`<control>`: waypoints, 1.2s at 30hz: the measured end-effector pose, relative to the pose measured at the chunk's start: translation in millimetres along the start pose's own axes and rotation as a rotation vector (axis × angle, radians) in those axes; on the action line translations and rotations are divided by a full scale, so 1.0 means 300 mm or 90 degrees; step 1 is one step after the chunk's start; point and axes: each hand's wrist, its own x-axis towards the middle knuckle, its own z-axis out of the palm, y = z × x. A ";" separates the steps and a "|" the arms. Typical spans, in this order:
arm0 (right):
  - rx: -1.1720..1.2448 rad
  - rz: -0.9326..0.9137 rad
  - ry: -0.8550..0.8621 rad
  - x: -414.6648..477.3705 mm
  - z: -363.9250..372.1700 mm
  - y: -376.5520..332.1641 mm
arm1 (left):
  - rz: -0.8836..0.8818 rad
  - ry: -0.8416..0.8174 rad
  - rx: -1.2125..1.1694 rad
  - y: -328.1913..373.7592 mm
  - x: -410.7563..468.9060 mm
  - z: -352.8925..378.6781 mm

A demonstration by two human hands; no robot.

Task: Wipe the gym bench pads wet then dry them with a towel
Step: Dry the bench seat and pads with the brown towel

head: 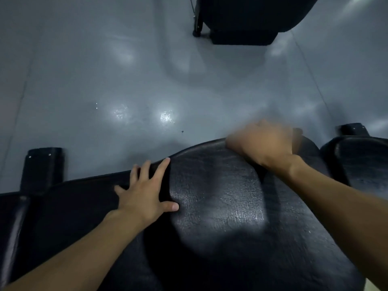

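On the bench pad (220, 206), mid-view: left hand (144, 192) flat, fingers spread, likely bracing. Right hand (262, 141) at far edge, blurred; whether it holds anything I cannot tell.

I'm counting two bare hands here, the left hand (144, 192) and the right hand (262, 141), and two black pads for sure: the big pad (220, 206) in the middle and a smaller pad (359, 162) peeking in at the right edge, though I'm not managing to tell if the darker left stretch is a third. Two black frame feet are sitting on the floor (84, 70), a left foot (44, 169) and a right foot (353, 129), and two bright light spots (167, 117) are glinting on it too. One more dark piece of equipment (247, 19) is showing up top.
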 end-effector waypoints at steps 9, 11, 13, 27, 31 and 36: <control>0.012 -0.239 -0.014 -0.028 0.042 -0.335 | 0.029 0.055 -0.046 -0.045 -0.017 0.038; 0.021 -0.286 -0.029 -0.013 0.029 -0.228 | 0.044 0.069 -0.049 -0.105 -0.040 0.038; 0.020 -0.234 -0.019 0.005 0.018 -0.108 | 0.040 0.075 -0.028 -0.200 -0.074 0.043; -0.017 -0.324 -0.053 -0.190 0.134 -0.816 | -0.031 0.105 -0.114 -0.361 -0.135 0.100; 0.016 -0.435 -0.034 -0.190 0.134 -0.807 | -0.048 0.141 -0.155 -0.487 -0.194 0.119; -0.039 -0.346 0.017 -0.111 0.111 -0.625 | -0.148 0.144 -0.155 -0.618 -0.276 0.146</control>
